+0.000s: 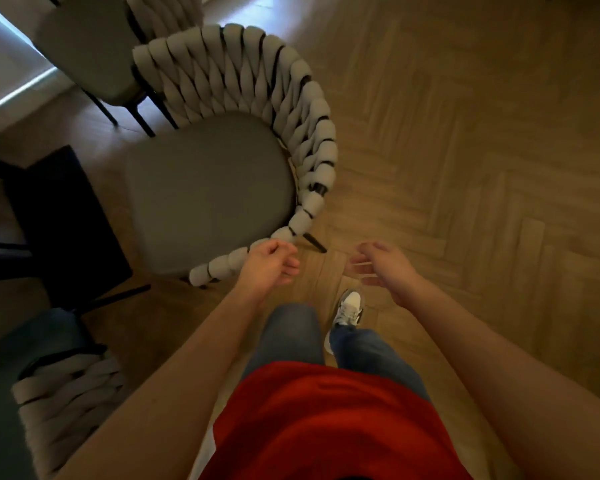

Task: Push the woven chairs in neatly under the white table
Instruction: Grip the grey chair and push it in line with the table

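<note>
A woven chair (222, 188) with a grey seat and a thick braided backrest stands on the floor in front of me, its seat facing left. My left hand (271, 266) hovers by the near end of the braided rim, fingers curled in and holding nothing; I cannot tell whether it touches the rim. My right hand (378, 266) hangs over the bare floor to the right of the chair, fingers loosely apart and blurred. A pale, brightly lit surface (4, 74) at the top left looks like the white table.
A second chair (84, 53) stands at the top left, with another braided back (163, 15) behind it. One more woven chair (66, 400) sits at the bottom left. A dark frame (49, 220) lies left of the seat. Herringbone wood floor (482, 150) spreads to the right.
</note>
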